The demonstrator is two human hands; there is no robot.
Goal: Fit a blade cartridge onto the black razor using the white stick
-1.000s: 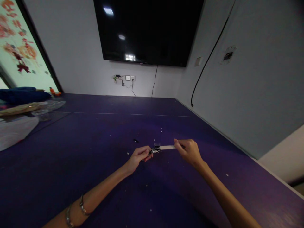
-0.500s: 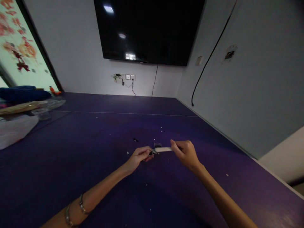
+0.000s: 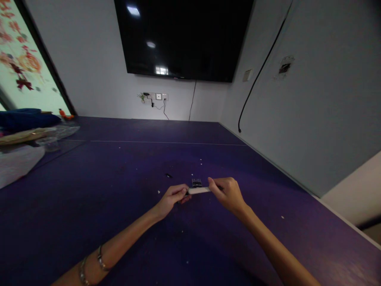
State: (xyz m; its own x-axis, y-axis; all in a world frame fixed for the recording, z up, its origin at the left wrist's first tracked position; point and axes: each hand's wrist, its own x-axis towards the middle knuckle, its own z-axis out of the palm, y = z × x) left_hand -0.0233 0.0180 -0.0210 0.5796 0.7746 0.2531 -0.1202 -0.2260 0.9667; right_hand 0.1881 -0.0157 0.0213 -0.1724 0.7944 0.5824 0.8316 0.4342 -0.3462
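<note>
My left hand (image 3: 175,194) is closed, its thumb and fingers pinching a small dark object with metallic glints earlier, mostly hidden now. My right hand (image 3: 228,192) is wrapped round the dark end of a flat, pale, blade-like strip (image 3: 199,190). The strip points left, and its rounded tip lies over or against the small object at my left fingertips; whether they touch I cannot tell. Just behind the strip sits a small box-shaped dark and clear piece (image 3: 196,182). A small black piece (image 3: 168,175) lies on the purple surface beyond my left hand.
White crumbs (image 3: 158,192) are scattered over the purple surface (image 3: 119,222). Plastic bags (image 3: 20,163) and a blue cloth bundle (image 3: 28,119) lie at the far left. A black cable (image 3: 258,79) hangs along the right wall, and a television (image 3: 184,39) is on the far wall.
My right hand has shifted slightly left, bringing the pale strip's tip closer to my left fingers and over the small object. My left hand keeps its grip. The view has turned slightly.
</note>
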